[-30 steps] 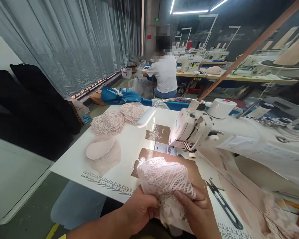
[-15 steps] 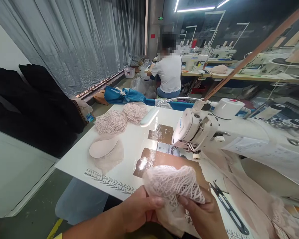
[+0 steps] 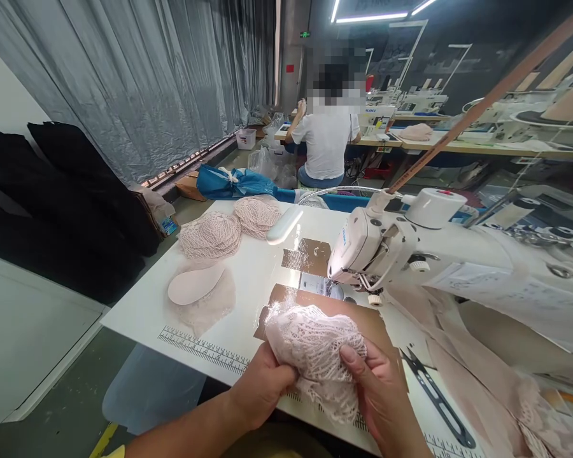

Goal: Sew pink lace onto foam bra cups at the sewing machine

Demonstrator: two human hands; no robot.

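Note:
Between both hands, above the front edge of the sewing table, is a pale pink lace piece (image 3: pixel 318 356) with an openwork pattern. My left hand (image 3: pixel 262 385) grips its left side, thumb bent over the cloth. On the right side, my right hand (image 3: pixel 375 388) pinches it with the thumb lying on top of the lace; the fingers behind are partly hidden. Just beyond stands the white sewing machine (image 3: pixel 363 245), its needle area over a metal plate (image 3: pixel 315 286). Black thread snips (image 3: pixel 437 397) lie to the right of my right hand.
Two stacks of pink lace (image 3: pixel 210 235) sit at the table's far left, with a smooth oval pad (image 3: pixel 195 284) on sheer cloth nearer. Pink fabric (image 3: pixel 482 381) spreads at right. A ruler strip (image 3: pixel 203 350) runs along the front edge. A person in white (image 3: pixel 325 140) sits ahead.
Both hands have turned and flattened the lace piece, so more of its patterned face shows and it hangs lower. The person ahead has raised a hand.

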